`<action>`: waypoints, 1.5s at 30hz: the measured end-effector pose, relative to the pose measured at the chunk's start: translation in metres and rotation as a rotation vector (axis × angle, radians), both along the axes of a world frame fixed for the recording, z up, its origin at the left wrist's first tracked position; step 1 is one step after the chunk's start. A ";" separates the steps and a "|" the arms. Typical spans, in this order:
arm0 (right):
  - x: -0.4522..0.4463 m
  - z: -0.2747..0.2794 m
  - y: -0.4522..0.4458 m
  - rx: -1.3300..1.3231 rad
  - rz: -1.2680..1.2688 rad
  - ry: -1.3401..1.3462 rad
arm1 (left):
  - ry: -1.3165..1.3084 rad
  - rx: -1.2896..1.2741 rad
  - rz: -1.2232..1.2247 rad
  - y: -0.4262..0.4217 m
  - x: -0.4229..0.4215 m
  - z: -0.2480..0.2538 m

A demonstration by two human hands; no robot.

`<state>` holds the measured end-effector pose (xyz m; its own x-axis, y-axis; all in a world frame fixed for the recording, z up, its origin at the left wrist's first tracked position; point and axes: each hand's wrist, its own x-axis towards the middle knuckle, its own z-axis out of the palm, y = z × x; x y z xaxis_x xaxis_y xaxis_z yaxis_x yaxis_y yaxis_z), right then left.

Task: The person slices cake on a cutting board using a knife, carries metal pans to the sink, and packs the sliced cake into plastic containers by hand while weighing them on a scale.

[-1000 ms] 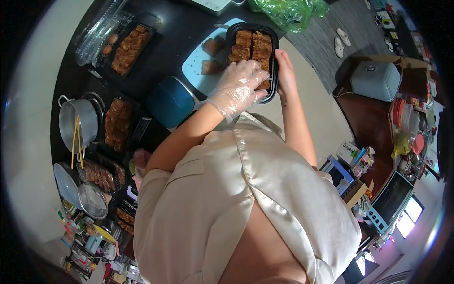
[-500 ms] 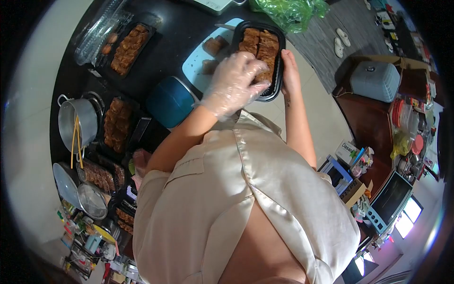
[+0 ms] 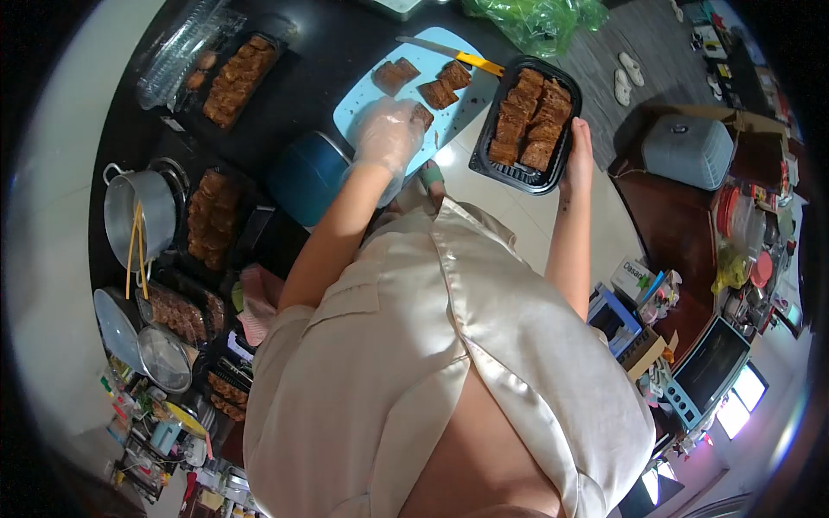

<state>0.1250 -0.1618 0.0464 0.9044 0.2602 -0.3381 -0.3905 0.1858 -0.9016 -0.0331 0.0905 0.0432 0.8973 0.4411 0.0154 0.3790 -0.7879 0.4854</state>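
My left hand [image 3: 387, 136], in a clear plastic glove, is over a light-blue cutting board [image 3: 363, 97]. Its fingers close on a brown food piece [image 3: 422, 116], whose kind I cannot make out; the glove partly hides it. Other cut brown pieces [image 3: 439, 93] lie on the board. A knife with a yellow handle [image 3: 479, 62] rests along the far edge. My bare right hand [image 3: 579, 160] grips the side of a black plastic tray [image 3: 515, 180], holding it up beside the board. Two rows of brown pieces [image 3: 542, 121] fill this tray.
More filled black trays [image 3: 211, 220] stand on the dark table at left, near a metal pot [image 3: 142, 220] with chopsticks [image 3: 134, 246]. A blue container [image 3: 302, 180] sits below the board. Green plastic [image 3: 540, 22] lies beyond the board; clear lids [image 3: 181, 60] are stacked at far left.
My left hand has left the tray and moved left and down to the board. The tray has shifted right and turned, uncovering the knife and more pieces.
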 end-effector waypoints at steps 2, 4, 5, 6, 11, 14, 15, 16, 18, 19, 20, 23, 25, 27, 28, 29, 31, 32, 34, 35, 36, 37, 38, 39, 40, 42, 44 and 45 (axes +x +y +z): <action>-0.005 0.002 0.006 -0.027 -0.003 0.016 | 0.079 0.016 -0.005 -0.004 0.011 0.001; -0.010 0.005 0.014 -0.006 -0.014 0.017 | 0.157 0.035 -0.009 -0.005 0.017 0.001; -0.010 0.001 0.014 0.012 -0.010 0.026 | 0.146 0.012 0.012 -0.005 0.019 -0.001; -0.010 -0.002 0.015 0.022 -0.007 0.034 | 0.135 -0.011 0.033 -0.006 0.019 -0.003; -0.008 -0.005 0.016 0.030 0.018 0.045 | 0.013 -0.106 0.011 0.000 0.007 -0.006; -0.007 -0.005 0.018 0.044 0.067 0.023 | -0.116 -0.353 0.140 0.003 0.002 0.018; -0.006 -0.005 0.020 0.010 0.079 0.023 | -0.169 -0.431 0.151 0.003 0.001 0.032; -0.007 -0.002 0.023 -0.004 0.086 0.032 | -0.168 -0.434 0.150 -0.002 0.002 0.048; -0.007 0.003 0.033 -0.003 0.110 0.052 | -0.419 -0.174 -0.085 -0.018 0.007 0.076; -0.009 0.005 0.038 0.000 0.124 0.032 | -0.522 -0.231 -0.185 -0.028 0.009 0.085; -0.012 0.004 0.047 0.017 0.130 0.032 | -0.470 -0.226 -0.282 -0.035 0.008 0.091; -0.019 -0.003 0.069 0.040 0.163 0.030 | -0.318 -0.143 -0.442 -0.053 0.011 0.084; -0.022 -0.004 0.079 0.067 0.181 0.050 | -0.258 -0.108 -0.488 -0.055 0.012 0.075; -0.021 -0.003 0.083 0.087 0.177 0.052 | -0.191 -0.109 -0.543 -0.055 0.011 0.072; -0.022 -0.001 0.085 0.069 0.182 0.046 | -0.186 -0.092 -0.545 -0.052 0.009 0.072; -0.022 0.000 0.088 0.053 0.187 0.040 | -0.184 -0.091 -0.547 -0.048 0.007 0.072; -0.023 0.001 0.090 0.050 0.201 0.051 | -0.246 -0.222 -0.569 -0.041 0.006 0.072; -0.023 0.000 0.092 0.066 0.200 0.061 | -0.259 -0.228 -0.570 -0.037 0.003 0.073; -0.023 -0.003 0.095 0.083 0.198 0.071 | -0.256 -0.234 -0.564 -0.034 -0.001 0.063; -0.023 -0.003 0.096 0.092 0.204 0.059 | -0.253 -0.241 -0.557 -0.032 -0.002 0.058; -0.023 -0.003 0.097 0.101 0.209 0.048 | -0.248 -0.272 -0.570 -0.028 -0.001 0.063; -0.024 -0.004 0.098 0.101 0.209 0.049 | -0.247 -0.272 -0.569 -0.028 -0.002 0.067; -0.024 -0.003 0.099 0.092 0.218 0.045 | -0.221 -0.232 -0.471 -0.030 -0.002 0.074; -0.024 -0.002 0.101 0.082 0.227 0.041 | -0.196 -0.193 -0.372 -0.032 -0.002 0.078; -0.025 0.000 0.102 0.082 0.229 0.041 | -0.196 -0.192 -0.370 -0.033 -0.001 0.078; -0.027 0.003 0.107 0.108 0.239 0.054 | -0.031 -0.044 -0.404 -0.032 0.000 0.078; -0.028 -0.001 0.110 0.100 0.265 0.036 | -0.095 -0.091 -0.370 -0.028 -0.006 0.081; -0.031 0.002 0.114 0.091 0.285 0.021 | -0.156 -0.141 -0.342 -0.024 -0.012 0.085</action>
